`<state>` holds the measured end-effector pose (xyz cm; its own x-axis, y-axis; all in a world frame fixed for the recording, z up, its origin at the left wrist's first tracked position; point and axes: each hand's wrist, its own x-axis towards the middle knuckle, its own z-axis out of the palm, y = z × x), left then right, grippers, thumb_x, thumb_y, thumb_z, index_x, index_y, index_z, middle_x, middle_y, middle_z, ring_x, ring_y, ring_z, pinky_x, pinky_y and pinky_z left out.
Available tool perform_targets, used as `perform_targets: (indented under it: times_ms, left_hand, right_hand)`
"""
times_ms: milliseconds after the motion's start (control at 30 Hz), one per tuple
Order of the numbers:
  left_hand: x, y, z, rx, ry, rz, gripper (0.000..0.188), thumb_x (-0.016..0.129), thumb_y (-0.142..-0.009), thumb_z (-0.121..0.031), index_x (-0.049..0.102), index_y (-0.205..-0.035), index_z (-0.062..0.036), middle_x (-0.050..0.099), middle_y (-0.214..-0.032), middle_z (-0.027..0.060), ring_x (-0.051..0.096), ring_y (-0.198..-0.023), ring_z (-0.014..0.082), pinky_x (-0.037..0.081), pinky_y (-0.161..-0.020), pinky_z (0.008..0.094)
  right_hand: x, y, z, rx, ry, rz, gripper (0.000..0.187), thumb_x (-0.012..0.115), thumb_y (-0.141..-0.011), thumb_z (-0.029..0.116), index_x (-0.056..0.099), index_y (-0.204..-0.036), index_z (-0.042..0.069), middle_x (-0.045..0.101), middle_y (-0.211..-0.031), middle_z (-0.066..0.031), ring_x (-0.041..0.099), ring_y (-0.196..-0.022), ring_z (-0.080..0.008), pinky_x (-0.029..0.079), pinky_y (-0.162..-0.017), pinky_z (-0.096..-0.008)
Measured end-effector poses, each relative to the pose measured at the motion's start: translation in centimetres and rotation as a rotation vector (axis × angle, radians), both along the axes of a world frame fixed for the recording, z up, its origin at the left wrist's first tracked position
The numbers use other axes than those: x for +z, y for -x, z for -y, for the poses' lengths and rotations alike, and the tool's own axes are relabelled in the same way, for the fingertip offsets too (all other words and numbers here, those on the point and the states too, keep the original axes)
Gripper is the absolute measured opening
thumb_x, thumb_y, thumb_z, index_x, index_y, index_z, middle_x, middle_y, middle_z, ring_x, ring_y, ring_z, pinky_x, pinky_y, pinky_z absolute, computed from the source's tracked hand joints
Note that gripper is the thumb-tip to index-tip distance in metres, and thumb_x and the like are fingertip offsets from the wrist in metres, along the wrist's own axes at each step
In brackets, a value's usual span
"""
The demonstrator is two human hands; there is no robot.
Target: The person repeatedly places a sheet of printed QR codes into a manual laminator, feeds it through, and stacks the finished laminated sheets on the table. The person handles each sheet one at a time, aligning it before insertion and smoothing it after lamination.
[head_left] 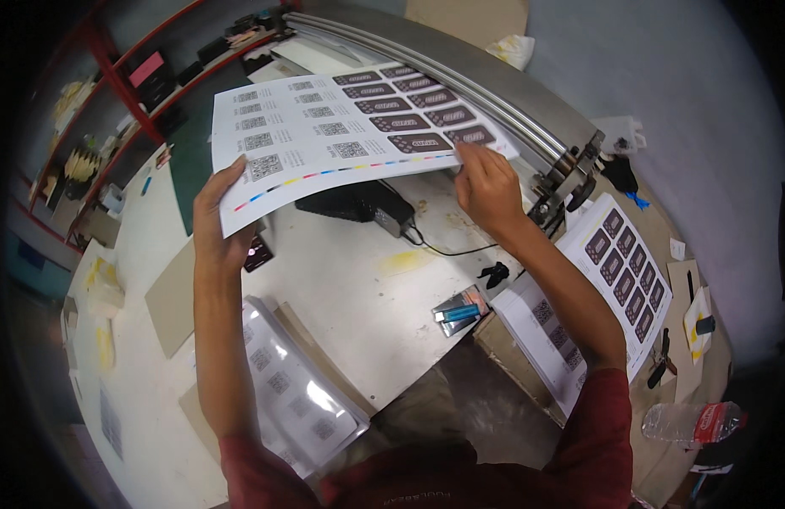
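A large printed sheet (pixel 312 157) with square codes, dark label shapes and a colour strip is held up over the white table. My left hand (pixel 218 212) grips its near left corner, thumb on top and fingers underneath. At the near right edge, my right hand (pixel 491 191) pinches the sheet between closed fingers. The sheet bows slightly between my hands, and its far edge lies near the metal rollers (pixel 494 93) of a machine. Below the sheet sit a black mesh object (pixel 350 204) and a dark adapter (pixel 392 222) with a cable.
Glossy coded sheets (pixel 299 394) lie at the lower left. More printed sheets (pixel 621 271) are stacked at right, near pliers (pixel 662 360) and a plastic bottle (pixel 693 422). A blue lighter (pixel 458 313) lies by the table edge. Red shelving (pixel 125 81) stands at far left.
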<state>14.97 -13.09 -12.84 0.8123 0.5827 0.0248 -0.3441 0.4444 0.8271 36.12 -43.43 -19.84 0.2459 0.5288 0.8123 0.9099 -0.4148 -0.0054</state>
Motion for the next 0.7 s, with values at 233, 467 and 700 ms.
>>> perform_targets:
  times_ms: [233, 467, 700]
  left_hand:
    - [2.3, 15.3, -0.6, 0.507, -0.345, 0.301, 0.085, 0.023, -0.101, -0.066, 0.034, -0.152, 0.0005, 0.038, -0.155, 0.0237, 0.032, -0.147, 0.0339, 0.011, -0.124, 0.0437]
    - [7.5, 31.2, 2.6, 0.895, -0.997, 0.091, 0.078, 0.07, -0.073, -0.001, 0.035, -0.142, 0.0138, 0.06, -0.126, 0.0281, 0.061, -0.118, 0.028, 0.045, -0.103, 0.0371]
    - [1.6, 44.8, -0.5, 0.899, -0.666, -0.667, 0.08, 0.067, -0.071, -0.001, 0.037, -0.143, 0.0139, 0.063, -0.11, 0.0175, 0.064, -0.091, 0.0182, 0.052, -0.085, 0.0284]
  right_hand:
    - [11.9, 12.1, -3.2, 0.217, 0.006, 0.158, 0.033, 0.064, -0.073, -0.008, 0.065, -0.105, 0.0, 0.068, -0.099, -0.0158, 0.067, -0.089, -0.0341, 0.053, -0.08, -0.0423]
    - [23.5, 16.7, -4.6, 0.281, 0.122, -0.096, 0.037, 0.06, -0.092, 0.008, 0.059, -0.128, 0.001, 0.066, -0.124, -0.0132, 0.064, -0.116, -0.0253, 0.05, -0.096, -0.0366]
    - [14.6, 26.1, -22.7, 0.81, 0.541, -0.524, 0.034, 0.059, -0.077, 0.001, 0.067, -0.11, -0.001, 0.069, -0.104, -0.0173, 0.066, -0.099, -0.0279, 0.052, -0.093, -0.0381]
